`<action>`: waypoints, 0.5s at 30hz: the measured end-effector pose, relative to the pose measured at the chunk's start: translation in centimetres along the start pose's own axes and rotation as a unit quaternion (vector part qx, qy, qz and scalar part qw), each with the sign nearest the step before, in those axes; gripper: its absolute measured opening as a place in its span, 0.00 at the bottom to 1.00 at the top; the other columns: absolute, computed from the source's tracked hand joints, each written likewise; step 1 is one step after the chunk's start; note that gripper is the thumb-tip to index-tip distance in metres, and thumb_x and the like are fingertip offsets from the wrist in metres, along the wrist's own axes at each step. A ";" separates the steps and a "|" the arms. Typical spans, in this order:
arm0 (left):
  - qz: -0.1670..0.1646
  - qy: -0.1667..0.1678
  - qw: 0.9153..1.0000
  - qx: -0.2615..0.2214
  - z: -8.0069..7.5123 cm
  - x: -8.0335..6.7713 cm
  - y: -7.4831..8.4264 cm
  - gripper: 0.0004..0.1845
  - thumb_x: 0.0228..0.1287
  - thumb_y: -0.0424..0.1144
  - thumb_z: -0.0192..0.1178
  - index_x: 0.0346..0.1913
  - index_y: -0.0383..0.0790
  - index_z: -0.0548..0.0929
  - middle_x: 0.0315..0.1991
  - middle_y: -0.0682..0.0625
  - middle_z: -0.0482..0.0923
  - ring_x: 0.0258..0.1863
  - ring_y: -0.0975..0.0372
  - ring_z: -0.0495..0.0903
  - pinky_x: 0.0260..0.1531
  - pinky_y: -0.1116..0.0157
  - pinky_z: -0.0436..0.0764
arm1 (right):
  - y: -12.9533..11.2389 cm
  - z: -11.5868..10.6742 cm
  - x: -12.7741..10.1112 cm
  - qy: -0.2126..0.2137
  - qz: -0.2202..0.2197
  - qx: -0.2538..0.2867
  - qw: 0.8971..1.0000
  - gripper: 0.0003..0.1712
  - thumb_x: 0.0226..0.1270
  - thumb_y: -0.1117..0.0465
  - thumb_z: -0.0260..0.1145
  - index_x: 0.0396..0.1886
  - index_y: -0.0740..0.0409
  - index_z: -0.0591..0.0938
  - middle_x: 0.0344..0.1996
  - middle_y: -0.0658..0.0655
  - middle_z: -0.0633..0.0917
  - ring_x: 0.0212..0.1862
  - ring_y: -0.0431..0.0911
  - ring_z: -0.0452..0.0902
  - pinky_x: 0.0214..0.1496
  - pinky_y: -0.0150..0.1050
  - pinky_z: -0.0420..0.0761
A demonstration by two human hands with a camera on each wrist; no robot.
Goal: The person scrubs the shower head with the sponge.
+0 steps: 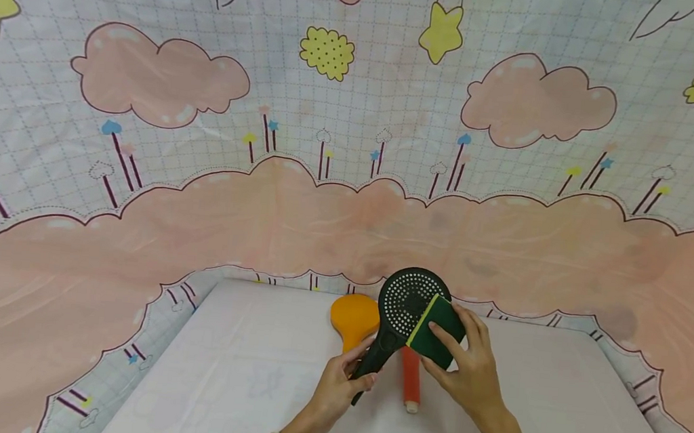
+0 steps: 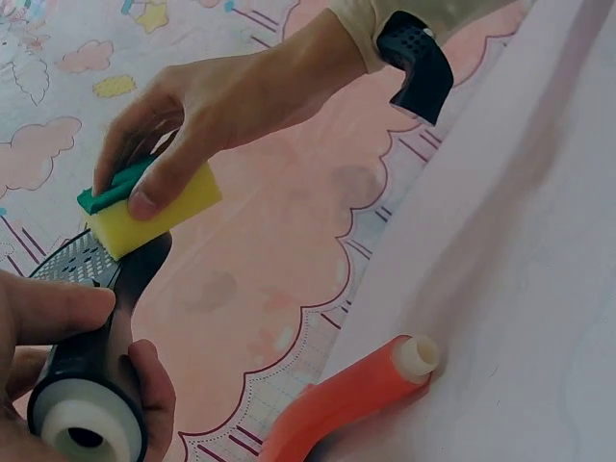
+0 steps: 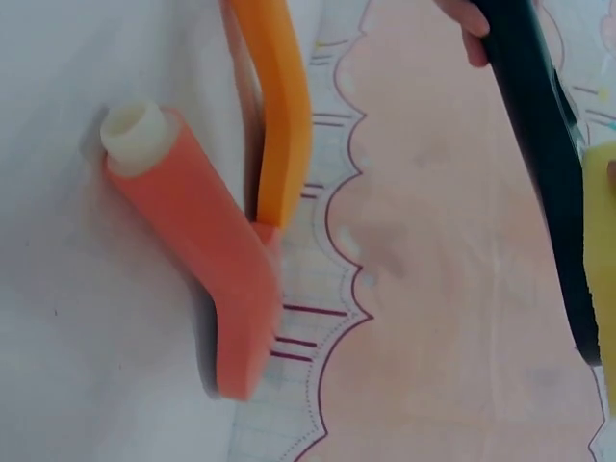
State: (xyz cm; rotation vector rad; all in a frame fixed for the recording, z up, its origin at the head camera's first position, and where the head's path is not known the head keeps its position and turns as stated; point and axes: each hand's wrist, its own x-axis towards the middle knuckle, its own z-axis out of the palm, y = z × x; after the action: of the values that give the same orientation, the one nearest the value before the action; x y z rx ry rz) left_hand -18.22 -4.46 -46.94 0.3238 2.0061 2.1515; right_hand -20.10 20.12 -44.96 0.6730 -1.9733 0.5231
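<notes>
While the black shower head [image 1: 403,316] is held up above the white tabletop [image 1: 237,371], only its handle is secured: the left hand [image 1: 333,389] has its fingers and thumb curled round the lower handle, and the perforated face tilts up toward the camera. Against the right edge of that face sits a yellow-and-green sponge [image 1: 436,329], pinched by the right hand [image 1: 472,369] with fingers on the green side and, in the left wrist view, the thumb on the yellow foam. Pressing hard so far from the grip could, I judge, twist the head round in the left hand or let the sponge skid off the rim. Just below lie an orange shower head [image 1: 354,319] and a red one [image 1: 410,381], touching each other; a slipped head could knock them across the tabletop.
</notes>
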 end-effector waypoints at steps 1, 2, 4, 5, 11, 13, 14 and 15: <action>0.000 0.000 1.000 0.002 0.0 0.0 0.0 0.32 0.63 0.25 0.61 0.70 0.41 0.70 0.55 0.38 0.76 0.42 0.58 0.78 0.42 0.68 0.82 | 0.1 0.0 0.1 0.003 -0.001 0.000 1.000 0.32 0.66 0.32 0.56 0.49 0.52 0.86 0.62 0.71 0.74 0.61 0.63 0.67 0.74 0.22 0.52; 0.000 0.001 1.000 0.006 0.0 0.0 0.0 0.32 0.62 0.25 0.62 0.70 0.41 0.70 0.55 0.38 0.76 0.42 0.58 0.78 0.42 0.68 0.83 | 0.3 0.0 0.1 0.005 -0.003 0.000 1.000 0.33 0.66 0.32 0.56 0.49 0.53 0.86 0.62 0.71 0.74 0.61 0.63 0.67 0.74 0.22 0.51; 0.001 0.001 1.000 0.011 -0.1 -0.1 0.0 0.32 0.62 0.25 0.62 0.70 0.40 0.70 0.54 0.38 0.76 0.42 0.58 0.78 0.42 0.68 0.83 | 0.5 -0.1 0.2 0.006 -0.002 -0.003 1.000 0.33 0.66 0.31 0.55 0.49 0.52 0.86 0.62 0.71 0.74 0.61 0.63 0.66 0.74 0.22 0.51; 0.001 0.002 1.000 0.014 -0.1 -0.1 -0.1 0.32 0.62 0.25 0.62 0.70 0.39 0.70 0.54 0.38 0.77 0.42 0.58 0.78 0.42 0.68 0.82 | 0.6 -0.1 0.2 0.007 -0.001 -0.004 1.000 0.33 0.66 0.31 0.55 0.49 0.52 0.86 0.62 0.71 0.74 0.61 0.63 0.67 0.74 0.22 0.50; -0.005 0.004 1.000 0.030 -0.1 -0.3 -0.2 0.32 0.62 0.27 0.63 0.70 0.38 0.71 0.54 0.38 0.79 0.38 0.58 0.78 0.42 0.66 0.82 | 1.2 -0.1 0.3 0.023 0.013 -0.016 1.000 0.34 0.65 0.30 0.55 0.49 0.53 0.86 0.61 0.70 0.75 0.61 0.64 0.68 0.74 0.23 0.50; -0.007 0.005 0.999 0.031 -0.1 -0.4 -0.2 0.32 0.61 0.28 0.64 0.70 0.39 0.71 0.53 0.38 0.79 0.38 0.59 0.78 0.42 0.66 0.82 | 1.2 0.0 0.3 0.025 0.020 -0.017 0.999 0.34 0.65 0.30 0.55 0.48 0.53 0.86 0.61 0.71 0.75 0.61 0.64 0.68 0.73 0.23 0.50; -0.007 0.006 0.999 0.031 -0.1 -0.3 -0.2 0.32 0.61 0.28 0.64 0.69 0.39 0.71 0.53 0.38 0.80 0.37 0.59 0.78 0.42 0.66 0.82 | 1.2 0.0 0.2 0.020 0.025 -0.016 0.999 0.35 0.64 0.30 0.55 0.48 0.53 0.86 0.61 0.71 0.74 0.61 0.64 0.67 0.73 0.22 0.49; -0.005 0.007 0.999 0.031 -0.1 -0.3 -0.3 0.32 0.61 0.28 0.64 0.69 0.39 0.71 0.53 0.38 0.79 0.37 0.59 0.78 0.41 0.67 0.82 | 1.1 0.1 0.2 0.015 0.028 -0.016 0.999 0.35 0.64 0.29 0.55 0.49 0.52 0.86 0.62 0.70 0.74 0.62 0.64 0.67 0.73 0.22 0.49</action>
State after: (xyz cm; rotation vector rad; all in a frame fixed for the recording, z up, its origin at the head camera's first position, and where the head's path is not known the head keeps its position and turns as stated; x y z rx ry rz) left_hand -17.94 -4.64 -47.21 0.3072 2.0798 2.0943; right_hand -20.96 20.90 -44.92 0.5879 -1.9723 0.5324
